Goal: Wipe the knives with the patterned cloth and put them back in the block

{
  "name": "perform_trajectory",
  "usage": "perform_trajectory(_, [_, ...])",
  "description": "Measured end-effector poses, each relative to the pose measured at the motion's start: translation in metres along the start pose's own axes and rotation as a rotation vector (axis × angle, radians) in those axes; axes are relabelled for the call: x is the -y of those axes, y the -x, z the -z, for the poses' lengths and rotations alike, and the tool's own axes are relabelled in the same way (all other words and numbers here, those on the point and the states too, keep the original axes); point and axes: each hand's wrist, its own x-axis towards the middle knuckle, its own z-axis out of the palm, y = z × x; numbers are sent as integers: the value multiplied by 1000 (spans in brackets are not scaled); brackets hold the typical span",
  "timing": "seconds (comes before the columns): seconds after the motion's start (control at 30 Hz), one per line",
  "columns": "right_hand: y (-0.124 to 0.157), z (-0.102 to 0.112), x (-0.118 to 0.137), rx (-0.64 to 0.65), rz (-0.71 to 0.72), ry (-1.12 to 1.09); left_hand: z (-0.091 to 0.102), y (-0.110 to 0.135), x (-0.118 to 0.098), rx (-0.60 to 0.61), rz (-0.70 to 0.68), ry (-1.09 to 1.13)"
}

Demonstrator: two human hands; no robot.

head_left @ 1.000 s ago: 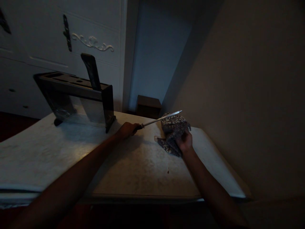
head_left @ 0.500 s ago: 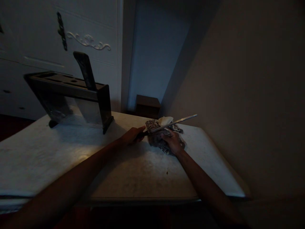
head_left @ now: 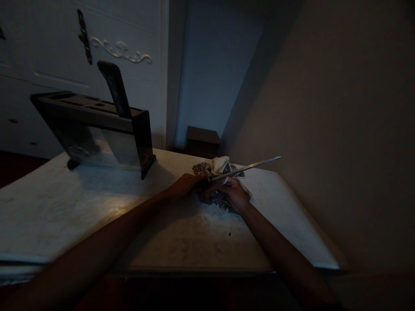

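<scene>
My left hand [head_left: 186, 185] is closed round the dark handle of a long thin metal rod [head_left: 249, 167], which points right and slightly up over the table. Beside it, my right hand [head_left: 236, 194] grips a dark patterned cloth [head_left: 214, 196] bunched round the rod near its handle end. A pale fold of the cloth [head_left: 220, 164] sticks up behind the rod. Both hands rest near the far right part of the white table [head_left: 97, 207]. The room is dim.
A dark knife block [head_left: 97, 125] with a transparent front stands at the table's far left; one black handle [head_left: 115, 88] sticks out of it. Behind are white cabinet doors [head_left: 81, 43], a small brown box [head_left: 202, 140] on the floor and a wall on the right.
The rod has slid further right through the cloth. My right hand and the cloth moved left to the handle end, next to my left hand.
</scene>
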Motion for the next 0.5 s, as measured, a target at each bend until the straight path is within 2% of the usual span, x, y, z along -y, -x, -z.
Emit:
perform_trajectory(0.23, [0,2,-1,4,-64,-11,3,1,-1,59,44,-26])
perform_trajectory(0.5, [1,-4,8,95,-84,-134,-1,5,5,73,-52,-91])
